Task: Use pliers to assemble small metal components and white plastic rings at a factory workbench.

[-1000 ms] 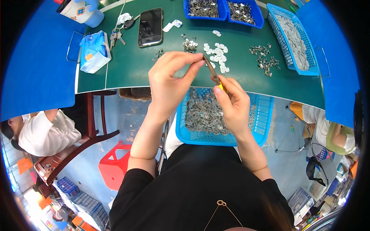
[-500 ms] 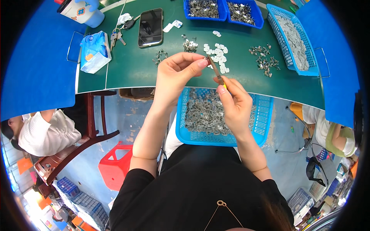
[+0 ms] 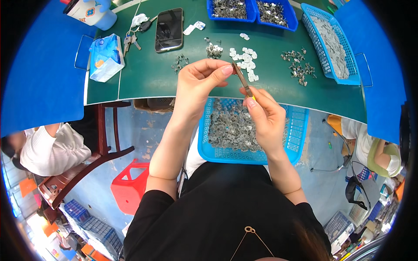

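Above the table's near edge, my left hand (image 3: 201, 82) is closed in a pinch, thumb against forefinger, on a small piece I cannot make out. The tip of a slim, pointed metal tool (image 3: 242, 79) with a bit of yellow at its grip meets those fingertips. My right hand (image 3: 266, 115) is closed around the tool's lower end, hiding most of the grip. Just beyond lie flat whitish metal pieces (image 3: 249, 56) and a small heap of metal parts (image 3: 214, 51). Beneath my hands, a light blue basket (image 3: 204, 150) holds many small metal plates.
On the green table (image 3: 143, 80) are a phone (image 3: 169, 30), keys (image 3: 132, 40), a tissue pack (image 3: 106, 58) and a cup (image 3: 98, 15). Blue bins (image 3: 277, 15) and a long blue basket (image 3: 320, 41) hold parts. A red stool (image 3: 129, 187) stands left; people sit at both sides.
The tool's tip has shifted slightly toward my left fingertips, and its angle has turned a little. Both hands otherwise stay in nearly the same place.
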`<act>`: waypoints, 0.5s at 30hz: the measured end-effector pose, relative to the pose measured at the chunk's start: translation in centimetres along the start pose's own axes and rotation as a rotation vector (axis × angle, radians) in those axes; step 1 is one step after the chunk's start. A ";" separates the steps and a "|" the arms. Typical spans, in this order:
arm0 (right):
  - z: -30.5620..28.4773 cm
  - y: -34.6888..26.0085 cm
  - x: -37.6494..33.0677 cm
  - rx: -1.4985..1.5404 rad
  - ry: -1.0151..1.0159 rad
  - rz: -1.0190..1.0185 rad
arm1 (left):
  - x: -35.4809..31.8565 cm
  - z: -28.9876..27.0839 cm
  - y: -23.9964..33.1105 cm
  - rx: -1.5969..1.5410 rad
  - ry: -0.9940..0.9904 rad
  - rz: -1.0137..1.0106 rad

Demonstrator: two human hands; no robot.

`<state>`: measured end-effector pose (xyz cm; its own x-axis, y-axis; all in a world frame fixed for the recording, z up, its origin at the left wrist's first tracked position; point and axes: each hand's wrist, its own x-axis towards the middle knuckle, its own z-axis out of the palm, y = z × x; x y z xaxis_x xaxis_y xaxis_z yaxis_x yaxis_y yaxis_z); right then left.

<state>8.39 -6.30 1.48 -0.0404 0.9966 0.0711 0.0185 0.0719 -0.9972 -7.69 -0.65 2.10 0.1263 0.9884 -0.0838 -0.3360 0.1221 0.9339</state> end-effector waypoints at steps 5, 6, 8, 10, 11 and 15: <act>-0.1 0.0 0.0 -0.065 0.001 0.009 | 0.1 -0.1 0.1 0.034 -0.002 0.006; -0.1 0.0 0.0 -0.070 0.012 0.006 | 0.1 0.0 0.1 0.034 -0.005 0.005; -0.2 -0.1 0.0 -0.097 0.022 -0.009 | 0.0 0.4 0.4 0.026 0.000 -0.003; 0.0 0.2 0.0 -0.119 0.025 -0.025 | -0.1 0.5 0.3 0.022 0.013 -0.009; 0.2 0.5 0.0 -0.109 0.041 -0.039 | -0.1 0.5 0.2 0.005 0.018 -0.001; 0.2 0.4 -0.2 -0.108 0.060 -0.080 | 0.1 0.6 -0.6 -0.039 0.007 0.026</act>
<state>8.18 -6.51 1.08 0.0133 0.9878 0.1549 0.1247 0.1521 -0.9805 -6.88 -0.67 1.74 0.1103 0.9920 -0.0619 -0.3751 0.0992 0.9217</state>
